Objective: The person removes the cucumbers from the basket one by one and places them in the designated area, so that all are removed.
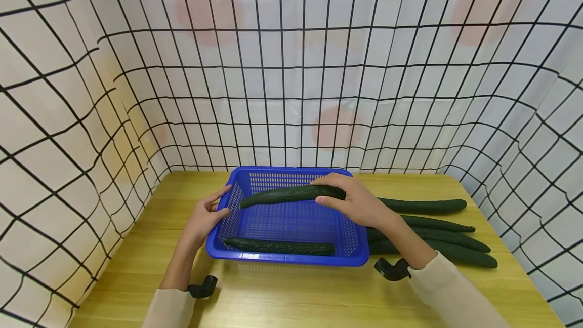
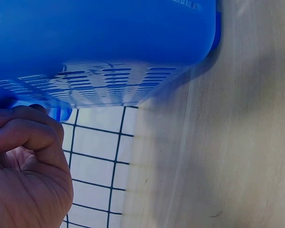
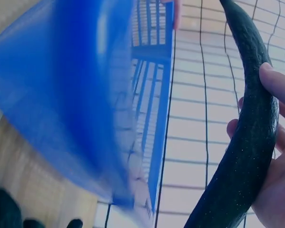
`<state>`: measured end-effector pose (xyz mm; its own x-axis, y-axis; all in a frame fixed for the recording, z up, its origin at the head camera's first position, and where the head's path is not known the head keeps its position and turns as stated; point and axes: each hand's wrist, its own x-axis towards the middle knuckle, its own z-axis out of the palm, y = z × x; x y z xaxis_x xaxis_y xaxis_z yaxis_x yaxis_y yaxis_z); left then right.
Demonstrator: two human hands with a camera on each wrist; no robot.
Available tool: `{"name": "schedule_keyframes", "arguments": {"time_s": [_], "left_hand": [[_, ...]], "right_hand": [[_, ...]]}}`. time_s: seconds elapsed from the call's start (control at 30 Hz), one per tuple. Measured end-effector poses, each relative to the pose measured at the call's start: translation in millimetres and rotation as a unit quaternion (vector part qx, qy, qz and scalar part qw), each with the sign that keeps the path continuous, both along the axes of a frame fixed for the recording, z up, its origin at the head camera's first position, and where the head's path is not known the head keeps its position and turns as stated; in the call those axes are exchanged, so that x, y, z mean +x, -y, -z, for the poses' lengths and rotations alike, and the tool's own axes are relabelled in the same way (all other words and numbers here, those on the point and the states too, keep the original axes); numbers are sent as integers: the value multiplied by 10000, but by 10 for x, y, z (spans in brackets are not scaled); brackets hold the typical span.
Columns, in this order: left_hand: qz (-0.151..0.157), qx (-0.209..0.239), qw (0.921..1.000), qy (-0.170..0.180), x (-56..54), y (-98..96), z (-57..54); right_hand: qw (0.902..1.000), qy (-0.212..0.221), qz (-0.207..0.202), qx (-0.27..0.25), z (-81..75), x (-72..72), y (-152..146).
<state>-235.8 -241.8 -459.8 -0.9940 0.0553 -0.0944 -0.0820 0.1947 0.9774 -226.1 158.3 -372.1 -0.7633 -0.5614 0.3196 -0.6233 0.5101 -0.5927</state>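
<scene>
A blue plastic basket (image 1: 291,260) with slotted walls stands on the table. My left hand (image 1: 203,220) grips its left rim, thumb toward the inside; in the left wrist view, curled fingers (image 2: 33,128) show beside the basket's wall (image 2: 109,42). Over the basket, my right hand (image 1: 352,197) holds a long, slightly curved cucumber (image 1: 280,196) near its right end, the thin tip pointing left. The right wrist view shows thumb and fingers wrapped about this cucumber (image 3: 251,128). Another cucumber (image 1: 279,246) lies inside the basket along the near wall.
Several more cucumbers (image 1: 455,238) lie side by side on the wooden table (image 1: 291,297), right of the basket, partly behind my right forearm. A black wire grid (image 1: 302,97) backed with white sheeting encloses the back and both sides.
</scene>
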Motion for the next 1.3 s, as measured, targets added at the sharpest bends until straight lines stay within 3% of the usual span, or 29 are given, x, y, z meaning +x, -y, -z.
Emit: {"name": "schedule_keyframes", "arguments": {"time_s": [0.23, 0.47, 0.77, 1.3], "left_hand": [[22, 5, 10000, -29, -7, 2, 1], [17, 33, 10000, -41, 9, -9, -2], [-30, 81, 9999, -63, 3, -31, -14], [-25, 172, 9998, -3, 5, -18, -9]], "right_hand": [[9991, 122, 367, 152, 59, 28, -320], [9965, 237, 774, 198, 218, 60, -643], [9942, 101, 1050, 203, 359, 109, -1054], [9839, -49, 1760, 316, 461, 377, -1762]]}}
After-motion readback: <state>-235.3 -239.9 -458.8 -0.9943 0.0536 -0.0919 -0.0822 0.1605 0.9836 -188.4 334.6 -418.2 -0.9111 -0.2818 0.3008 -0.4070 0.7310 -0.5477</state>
